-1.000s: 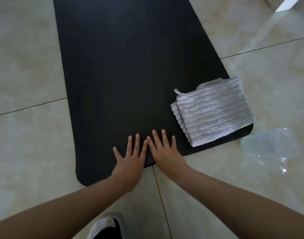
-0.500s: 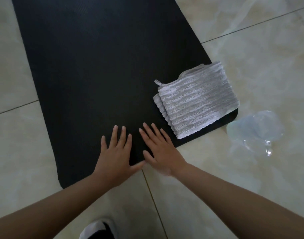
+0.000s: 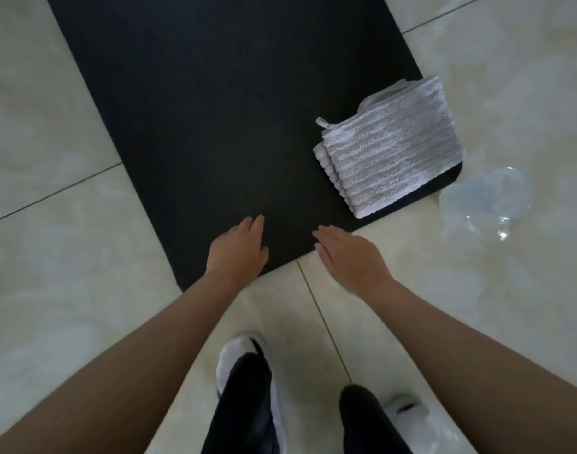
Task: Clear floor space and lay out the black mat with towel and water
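A black mat (image 3: 221,126) lies flat on the pale tiled floor (image 3: 51,273), running from its near edge, just ahead of the person's feet, to the far edge of the view and slightly angled to the tile joints. On the mat's near right corner sits a folded grey ribbed towel (image 3: 388,149), its right side reaching the mat's right edge. Just right of that corner, on the floor, stands a clear water bottle (image 3: 487,201), seen from above and blurred, close to the mat but whether it touches I cannot tell.

The left hand (image 3: 238,250) is over the mat's near edge, fingers together and extended, its grip empty. The right hand (image 3: 349,257) is just right of it at the same edge, palm down with fingers straight, likewise holding nothing. The hands are apart. Nearer, two white shoes (image 3: 244,355) and dark trouser legs (image 3: 244,404) stand on the floor.
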